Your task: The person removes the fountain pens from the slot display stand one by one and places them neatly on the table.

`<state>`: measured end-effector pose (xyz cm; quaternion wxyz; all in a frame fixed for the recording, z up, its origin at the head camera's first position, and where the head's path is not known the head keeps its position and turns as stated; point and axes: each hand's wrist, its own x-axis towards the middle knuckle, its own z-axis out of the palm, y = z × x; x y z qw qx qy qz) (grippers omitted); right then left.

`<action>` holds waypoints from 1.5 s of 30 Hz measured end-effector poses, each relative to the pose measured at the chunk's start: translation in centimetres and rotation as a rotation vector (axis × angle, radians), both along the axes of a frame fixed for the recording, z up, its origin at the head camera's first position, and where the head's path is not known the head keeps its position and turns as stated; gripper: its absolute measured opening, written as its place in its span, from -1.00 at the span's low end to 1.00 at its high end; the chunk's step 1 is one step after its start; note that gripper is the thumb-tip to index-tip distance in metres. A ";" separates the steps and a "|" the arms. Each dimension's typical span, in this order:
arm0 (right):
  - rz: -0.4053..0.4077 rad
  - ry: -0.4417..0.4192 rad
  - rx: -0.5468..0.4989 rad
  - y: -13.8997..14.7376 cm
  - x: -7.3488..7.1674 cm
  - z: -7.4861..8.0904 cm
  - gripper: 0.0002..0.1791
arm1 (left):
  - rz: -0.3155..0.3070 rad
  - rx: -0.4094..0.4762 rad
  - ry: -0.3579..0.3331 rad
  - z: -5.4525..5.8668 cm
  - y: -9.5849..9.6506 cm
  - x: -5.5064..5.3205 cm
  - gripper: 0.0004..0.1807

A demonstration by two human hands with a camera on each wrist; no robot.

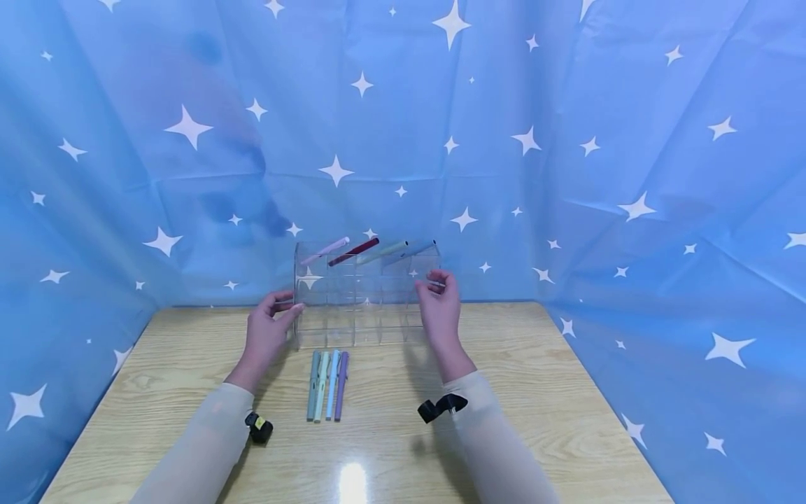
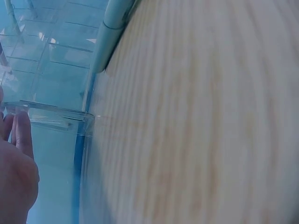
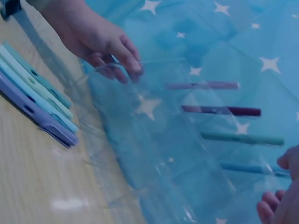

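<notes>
A clear pen rack (image 1: 340,318) with compartments stands at the back of the table. My left hand (image 1: 269,325) pinches its left side, thumb in front and fingers behind; in the right wrist view that left hand (image 3: 105,46) shows at the rack's near end. At the opposite end, my right hand (image 1: 439,308) holds the right side with curled fingers. Across the rack's top lie a lilac pen (image 1: 325,250), a dark red pen (image 1: 354,252), a pale green pen (image 1: 383,252) and a blue pen (image 1: 412,252), all slanted.
In front of the rack, a grey-green pen (image 1: 313,386), a light green pen (image 1: 322,386), a light blue pen (image 1: 332,385) and a purple pen (image 1: 341,386) lie side by side on the wooden table (image 1: 535,420). A blue star-patterned curtain (image 1: 403,140) hangs close behind.
</notes>
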<state>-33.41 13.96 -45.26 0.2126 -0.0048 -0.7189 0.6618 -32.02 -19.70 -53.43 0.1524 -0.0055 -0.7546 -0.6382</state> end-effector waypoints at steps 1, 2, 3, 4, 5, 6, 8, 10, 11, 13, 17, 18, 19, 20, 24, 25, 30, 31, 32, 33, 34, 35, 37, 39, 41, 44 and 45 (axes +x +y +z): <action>-0.005 0.011 -0.001 0.1 -0.3 0.1 -0.57 | -0.001 0.000 -0.001 0.0 0.0 0.0 -0.44; -0.006 0.017 -0.005 0.3 -0.4 0.3 -0.56 | -0.002 0.000 -0.001 0.0 0.0 0.0 -0.43; -0.010 0.021 -0.008 0.4 -0.6 0.6 -0.57 | -0.002 0.002 0.000 0.0 0.0 0.0 -0.44; -0.016 0.025 -0.009 0.5 -0.8 0.7 -0.56 | -0.003 0.004 0.002 0.0 0.1 0.0 -0.44; -0.021 0.028 -0.011 0.6 -1.0 0.9 -0.56 | -0.004 0.005 0.003 0.0 0.1 0.0 -0.44; -0.027 0.033 -0.012 0.6 -1.1 1.0 -0.56 | -0.004 0.007 0.005 0.0 0.1 0.0 -0.44; -0.028 0.040 -0.013 0.7 -1.4 1.4 -0.54 | -0.003 0.010 0.008 0.0 0.1 -0.1 -0.45; -0.024 0.054 -0.017 0.7 -1.7 1.6 -0.50 | -0.005 0.014 0.011 0.0 0.1 0.0 -0.44; -0.018 0.059 -0.020 0.7 -1.8 1.7 -0.47 | -0.005 0.016 0.012 0.0 0.1 0.0 -0.45; -0.006 0.062 -0.023 0.6 -2.0 2.0 -0.42 | -0.007 0.017 0.013 0.0 0.1 0.0 -0.46; 0.000 0.035 -0.030 0.5 -2.4 2.6 -0.36 | -0.012 0.020 0.008 0.0 0.2 0.1 -0.51; 0.000 0.025 -0.032 0.5 -2.5 2.7 -0.36 | -0.012 0.019 0.008 0.1 0.1 0.1 -0.51; -0.002 0.013 -0.030 0.5 -2.6 2.8 -0.35 | -0.012 0.020 0.007 0.1 0.1 0.1 -0.52; -0.005 0.003 -0.028 0.5 -2.8 2.9 -0.35 | -0.013 0.020 0.007 0.1 0.1 0.0 -0.52; -0.009 -0.027 -0.005 0.4 -3.3 3.3 -0.33 | -0.012 0.020 0.004 0.0 0.1 0.0 -0.50; -0.011 -0.034 0.004 0.4 -3.5 3.4 -0.32 | -0.011 0.018 0.003 0.0 0.1 0.0 -0.49; -0.016 -0.062 0.029 0.3 -4.4 3.4 -0.32 | -0.014 0.016 0.009 -0.1 0.1 0.0 -0.48; -0.017 -0.062 0.034 0.2 -4.5 3.4 -0.32 | -0.014 0.015 0.010 -0.2 0.1 0.0 -0.48; -0.016 -0.062 0.037 0.2 -4.7 3.4 -0.33 | -0.015 0.015 0.011 -0.2 0.1 0.0 -0.48; -0.012 -0.060 0.036 0.2 -4.9 3.4 -0.33 | -0.015 0.013 0.011 -0.2 0.1 0.0 -0.48; -0.008 -0.056 0.034 0.2 -5.0 3.4 -0.33 | -0.014 0.013 0.012 -0.2 0.1 0.0 -0.49; -0.002 -0.050 0.028 0.1 -5.0 3.4 -0.34 | -0.012 0.009 0.011 -0.2 0.1 0.0 -0.49; 0.013 -0.042 0.020 0.1 -5.1 3.5 -0.36 | -0.007 -0.001 0.010 -0.1 0.1 0.0 -0.49; 0.034 -0.040 0.007 0.0 -5.2 3.5 -0.42 | -0.002 -0.011 0.010 -0.1 0.1 0.1 -0.50; 0.051 -0.040 0.000 0.0 -5.2 3.6 -0.50 | 0.003 -0.022 0.009 0.0 0.1 0.1 -0.51; 0.064 -0.040 0.006 -0.1 -5.3 3.7 -0.64 | 0.007 -0.026 0.006 0.1 0.1 0.2 -0.50; 0.064 -0.039 0.009 -0.2 -5.3 3.7 -0.68 | 0.009 -0.026 0.006 0.1 0.1 0.2 -0.50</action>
